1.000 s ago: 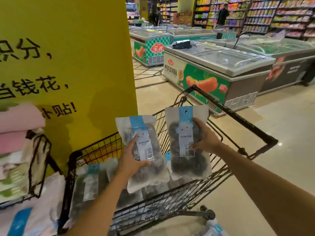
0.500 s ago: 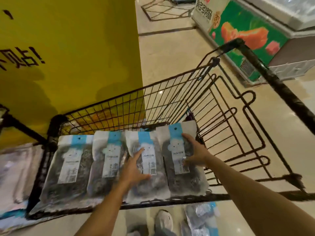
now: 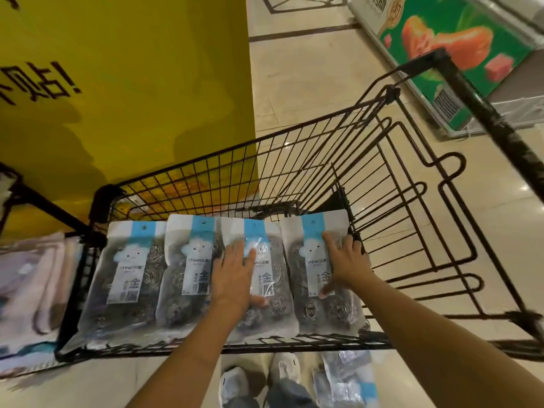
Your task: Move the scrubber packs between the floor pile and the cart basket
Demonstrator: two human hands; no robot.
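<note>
Scourer packs, four of them, lined up flat side by side along the near edge of the shopping cart [image 3: 294, 148] basket. Left hand [image 3: 235, 275] flat on the third pack [image 3: 265, 278], fingers [image 3: 234, 251] straight and a bit spread, thumb out to the side, pressing rather than gripping. Right hand [image 3: 346, 260] flat on the fourth pack [image 3: 312, 260], tucked against the right edge of the basket, fingers straight too, tips touching the wire side. First pack [image 3: 129, 275] and second pack [image 3: 191, 266] untouched toward the left edge. Yellow sign [image 3: 132, 83] behind the cart, freezer [image 3: 459, 54] off to the far right, another pack [image 3: 350, 381] down on the floor by the shoes [image 3: 282, 369].
</note>
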